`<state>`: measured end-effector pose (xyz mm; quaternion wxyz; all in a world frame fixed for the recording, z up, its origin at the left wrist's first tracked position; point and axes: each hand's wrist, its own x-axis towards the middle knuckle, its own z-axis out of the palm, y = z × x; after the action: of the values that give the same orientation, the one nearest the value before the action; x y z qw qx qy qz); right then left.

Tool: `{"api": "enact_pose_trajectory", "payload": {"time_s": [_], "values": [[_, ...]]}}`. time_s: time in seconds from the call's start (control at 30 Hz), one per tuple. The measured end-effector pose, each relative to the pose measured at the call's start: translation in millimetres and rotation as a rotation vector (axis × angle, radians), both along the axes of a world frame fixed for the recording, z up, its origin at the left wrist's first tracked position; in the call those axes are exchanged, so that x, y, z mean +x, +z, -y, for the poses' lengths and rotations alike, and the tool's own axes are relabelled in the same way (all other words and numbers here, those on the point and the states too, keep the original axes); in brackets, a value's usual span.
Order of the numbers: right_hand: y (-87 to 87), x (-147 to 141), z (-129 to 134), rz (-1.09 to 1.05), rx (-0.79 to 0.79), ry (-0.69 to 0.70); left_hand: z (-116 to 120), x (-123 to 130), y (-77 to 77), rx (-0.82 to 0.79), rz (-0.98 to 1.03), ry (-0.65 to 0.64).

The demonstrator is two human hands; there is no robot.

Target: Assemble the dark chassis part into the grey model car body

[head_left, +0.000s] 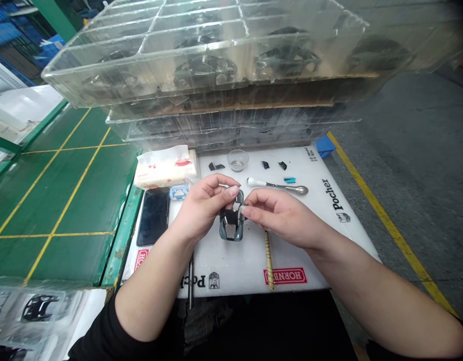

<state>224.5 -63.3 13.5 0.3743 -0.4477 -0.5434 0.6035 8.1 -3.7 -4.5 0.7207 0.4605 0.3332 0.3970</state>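
A small dark model car body (231, 231) is held over the white work surface (231, 273). My left hand (207, 203) grips its upper left side between thumb and fingers. On the other side my right hand (272, 213) is closed in a pinch at the body's right edge; whatever small piece lies between its fingertips is too small to name. Beyond the hands are a clear round cup (238, 160), small black parts (216, 166) and a white-handled metal tool (278, 185). A yellow striped stick (269, 260) lies below my right hand.
Stacked clear trays (201, 70) of car bodies rise behind the surface. A tissue pack (167, 168) and black phone (153, 217) lie at the left, by a green table (66, 195). A dark rod (191, 281) crosses the front edge.
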Motion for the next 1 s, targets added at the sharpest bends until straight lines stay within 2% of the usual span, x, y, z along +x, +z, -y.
{"api": "enact_pose_trajectory", "payload": {"time_s": [0.3, 0.47, 0.57, 0.83, 1.0], "values": [[-4.7, 0.4, 0.2, 0.039, 0.0, 0.016, 0.2, 0.8, 0.9, -0.087, 0.05, 0.005], [-9.1, -1.4, 0.5, 0.179, 0.072, -0.067, -0.7, 2.1, 4.2, -0.153, 0.085, -0.004], [-10.4, -1.4, 0.5, 0.159, 0.091, -0.078, -0.8, 2.7, 5.6, -0.168, 0.091, -0.009], [-9.9, -2.5, 0.4, 0.126, 0.105, -0.077, 0.6, 2.3, 1.4, -0.112, 0.069, -0.033], [-4.8, -1.8, 0.2, -0.037, 0.089, -0.075, 4.2, -1.1, -4.6, 0.086, -0.038, -0.125]]}}
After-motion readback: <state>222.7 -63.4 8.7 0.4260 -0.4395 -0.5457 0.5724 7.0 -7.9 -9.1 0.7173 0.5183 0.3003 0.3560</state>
